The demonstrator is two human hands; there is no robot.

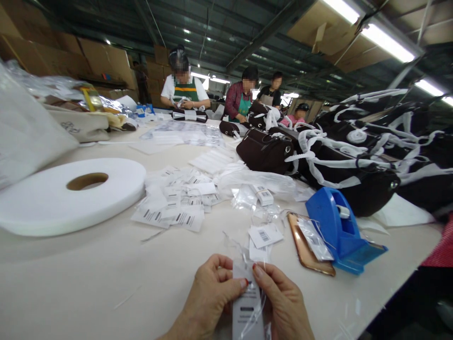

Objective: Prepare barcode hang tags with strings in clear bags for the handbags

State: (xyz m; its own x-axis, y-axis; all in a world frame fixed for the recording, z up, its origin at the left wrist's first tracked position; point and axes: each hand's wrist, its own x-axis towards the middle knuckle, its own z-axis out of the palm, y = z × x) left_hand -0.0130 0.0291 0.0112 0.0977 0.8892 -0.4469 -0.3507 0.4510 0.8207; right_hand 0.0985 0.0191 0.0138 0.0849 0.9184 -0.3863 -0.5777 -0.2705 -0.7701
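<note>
Both my hands meet at the near edge of the white table (170, 269). Between them is a white printed hang tag (247, 307) with a clear string and what looks like a thin plastic sleeve over it. My left hand (212, 295) pinches the tag from its left side, thumb across the print. My right hand (283, 297) grips the upper right edge between thumb and finger. Just beyond my fingertips lie small barcode cards (265, 235). Farther off, a loose heap of printed tags (180, 208) is spread out. The undersides of both hands are hidden.
A large roll of white strip (116, 203) lies at left. To the right stand a blue tape dispenser (331, 226) and a phone in a copper-coloured case (300, 245). Dark brown bags (265, 151) with white-wrapped handles pile up behind. Several people work across the table.
</note>
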